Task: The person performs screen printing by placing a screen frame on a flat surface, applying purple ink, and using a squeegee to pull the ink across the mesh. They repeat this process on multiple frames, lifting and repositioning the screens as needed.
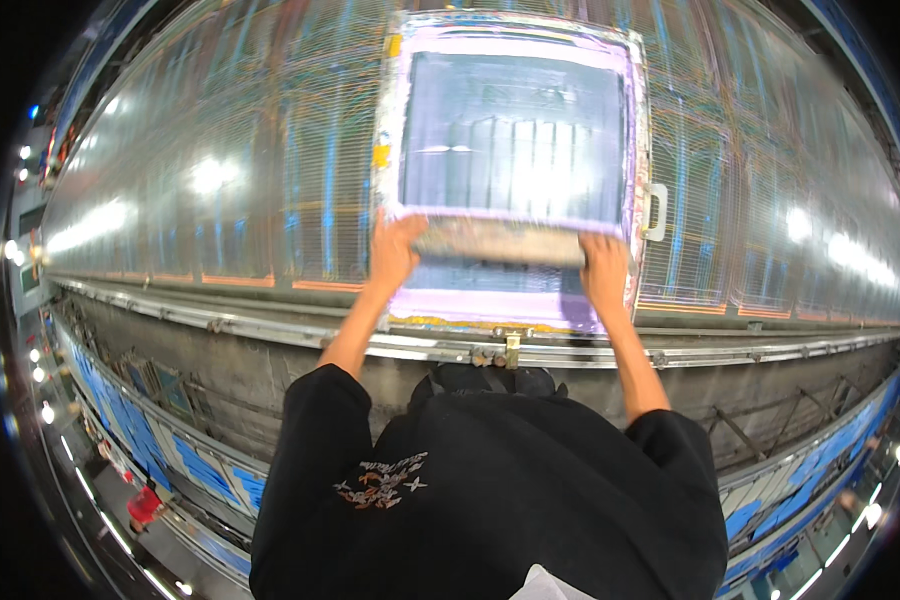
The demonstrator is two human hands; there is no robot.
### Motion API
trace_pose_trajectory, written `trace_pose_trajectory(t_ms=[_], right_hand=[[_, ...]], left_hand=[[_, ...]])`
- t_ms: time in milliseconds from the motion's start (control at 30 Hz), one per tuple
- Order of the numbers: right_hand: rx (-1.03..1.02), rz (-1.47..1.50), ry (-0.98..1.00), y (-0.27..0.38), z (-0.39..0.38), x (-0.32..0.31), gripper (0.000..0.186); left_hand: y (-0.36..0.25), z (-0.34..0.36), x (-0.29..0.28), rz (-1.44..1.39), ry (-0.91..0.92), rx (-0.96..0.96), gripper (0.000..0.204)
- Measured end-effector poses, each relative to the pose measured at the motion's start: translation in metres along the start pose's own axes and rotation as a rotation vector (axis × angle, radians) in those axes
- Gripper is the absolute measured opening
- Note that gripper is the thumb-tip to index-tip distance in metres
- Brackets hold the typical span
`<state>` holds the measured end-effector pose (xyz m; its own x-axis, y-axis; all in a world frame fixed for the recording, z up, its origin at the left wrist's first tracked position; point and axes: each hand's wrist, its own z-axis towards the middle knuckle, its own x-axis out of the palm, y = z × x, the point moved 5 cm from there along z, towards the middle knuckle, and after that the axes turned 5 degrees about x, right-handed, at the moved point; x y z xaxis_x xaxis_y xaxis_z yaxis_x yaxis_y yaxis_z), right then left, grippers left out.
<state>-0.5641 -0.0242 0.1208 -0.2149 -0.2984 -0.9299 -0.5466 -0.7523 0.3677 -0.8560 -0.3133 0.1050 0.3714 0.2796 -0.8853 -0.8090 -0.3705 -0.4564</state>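
Note:
A screen-printing frame lies flat on the long table before me, its dark mesh edged with lilac ink and shining under the lights. Across the near part of the mesh stretches a wide wooden squeegee, slightly blurred. My left hand grips its left end, and my right hand is closed round the right end. Both arms reach forward. The squeegee's lower edge is hidden from me. Ink-stained tape and yellow patches mark the frame's rim.
A white handle sticks out at the frame's right side. Along the table's near edge runs a metal rail, with a brass-coloured clamp at the frame's middle. Colour-streaked table surface extends both ways. Far behind at left is a person in red.

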Motion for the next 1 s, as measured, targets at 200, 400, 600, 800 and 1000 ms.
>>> trace_pose_trajectory(t_ms=[200, 400, 600, 800, 1000], right_hand=[[-0.059, -0.031, 0.031, 0.043, -0.165, -0.023, 0.043], [0.204, 0.363, 0.668, -0.030, -0.048, -0.039, 0.084], [0.576, 0.676, -0.190, -0.216, 0.091, 0.014, 0.066], [0.588, 0.160, -0.562, -0.224, 0.106, -0.015, 0.058], [0.740, 0.631, -0.388, -0.097, 0.099, -0.081, 0.056]], left_hand=[[-0.071, -0.165, -0.005, -0.005, 0.145, -0.103, 0.060], [-0.041, -0.124, 0.009, 0.103, 0.329, -0.173, 0.038], [-0.046, -0.112, 0.003, 0.159, 0.375, -0.286, 0.041], [-0.046, -0.115, -0.010, 0.074, 0.362, -0.275, 0.050], [-0.036, -0.169, -0.024, 0.012, 0.213, -0.321, 0.050]])
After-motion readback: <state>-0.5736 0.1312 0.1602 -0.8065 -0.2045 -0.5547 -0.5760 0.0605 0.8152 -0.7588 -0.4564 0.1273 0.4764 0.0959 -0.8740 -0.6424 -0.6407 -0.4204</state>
